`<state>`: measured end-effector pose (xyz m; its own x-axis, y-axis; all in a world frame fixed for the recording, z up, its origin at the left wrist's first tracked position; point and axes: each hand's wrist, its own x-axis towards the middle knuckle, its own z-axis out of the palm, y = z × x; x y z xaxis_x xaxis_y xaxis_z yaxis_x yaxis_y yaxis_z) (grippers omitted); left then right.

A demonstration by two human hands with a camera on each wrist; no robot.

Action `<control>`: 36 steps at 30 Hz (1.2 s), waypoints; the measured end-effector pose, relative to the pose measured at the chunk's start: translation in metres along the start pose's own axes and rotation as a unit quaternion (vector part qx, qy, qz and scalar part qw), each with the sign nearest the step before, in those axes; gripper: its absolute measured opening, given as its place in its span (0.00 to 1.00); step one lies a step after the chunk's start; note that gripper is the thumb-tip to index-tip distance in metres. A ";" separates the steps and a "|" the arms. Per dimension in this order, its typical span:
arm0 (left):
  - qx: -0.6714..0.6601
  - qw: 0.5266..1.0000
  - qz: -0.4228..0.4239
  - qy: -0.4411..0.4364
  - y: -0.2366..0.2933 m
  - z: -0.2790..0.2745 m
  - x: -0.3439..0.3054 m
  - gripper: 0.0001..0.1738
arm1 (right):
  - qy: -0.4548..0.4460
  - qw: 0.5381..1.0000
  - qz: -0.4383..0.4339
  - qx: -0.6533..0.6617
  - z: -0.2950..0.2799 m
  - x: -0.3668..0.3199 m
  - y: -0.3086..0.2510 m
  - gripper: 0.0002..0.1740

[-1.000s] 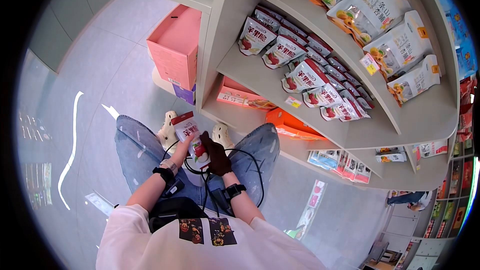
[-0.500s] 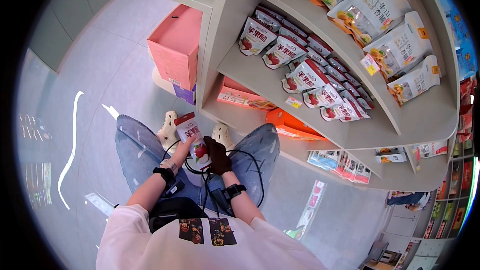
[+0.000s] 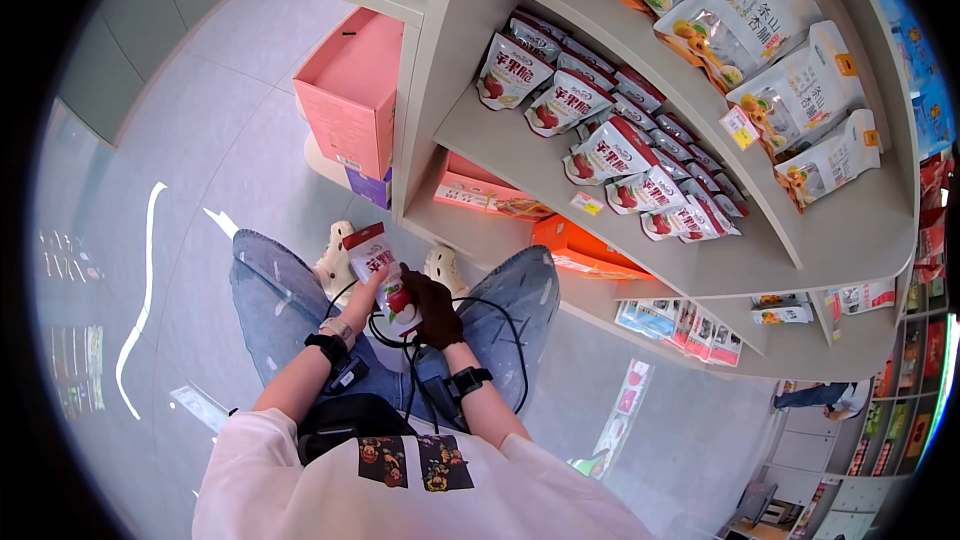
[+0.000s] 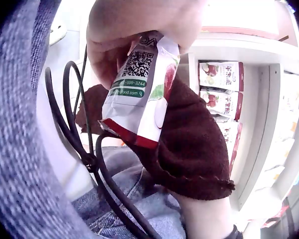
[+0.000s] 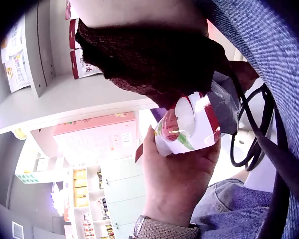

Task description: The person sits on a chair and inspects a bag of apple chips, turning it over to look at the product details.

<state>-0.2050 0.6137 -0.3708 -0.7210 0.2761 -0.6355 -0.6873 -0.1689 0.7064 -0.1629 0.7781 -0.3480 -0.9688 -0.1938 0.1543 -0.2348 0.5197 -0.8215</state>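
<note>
A white pouch of apple crisps (image 3: 370, 254) with a dark red top band and an apple picture is held above the lap. My bare left hand (image 3: 360, 308) grips it from the left side, and the thumb lies across its front. My right hand (image 3: 430, 312), covered by a dark brown glove, holds the pouch's right side near the lower end. In the left wrist view, the brown fabric (image 4: 194, 144) shows on both sides of the pouch (image 4: 139, 94), while a QR code faces that camera. Bare left fingers (image 5: 152, 144) wrap the pouch in the right wrist view.
Black cables (image 3: 515, 340) loop over the jeans around both hands. Ahead, a grey shelf unit (image 3: 470, 130) bears rows of similar apple crisp pouches (image 3: 605, 152) and larger apricot bags (image 3: 800, 90). A pink box (image 3: 350, 90) stands left of it; an orange box (image 3: 590, 250) sits low.
The pouch shifts slightly right, then back left, between the hands. The gloved right hand moves a little along with it. Both hands keep hold of the pouch.
</note>
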 end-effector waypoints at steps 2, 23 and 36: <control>0.001 1.000 0.007 0.001 -0.001 0.000 0.000 0.29 | 0.008 0.998 0.011 -0.061 0.013 -0.007 0.021 0.41; -0.008 1.000 0.015 0.007 0.002 0.002 -0.002 0.27 | -0.056 0.997 0.034 -0.037 0.001 -0.005 0.004 0.54; -0.011 1.000 0.016 0.007 -0.001 0.001 0.001 0.28 | -0.048 0.998 0.026 -0.040 0.003 -0.004 0.005 0.49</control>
<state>-0.2049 0.6147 -0.3719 -0.7440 0.2571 -0.6168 -0.6653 -0.1984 0.7198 -0.1601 0.7789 -0.3548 -0.9686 -0.2421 0.0566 -0.1944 0.5954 -0.7796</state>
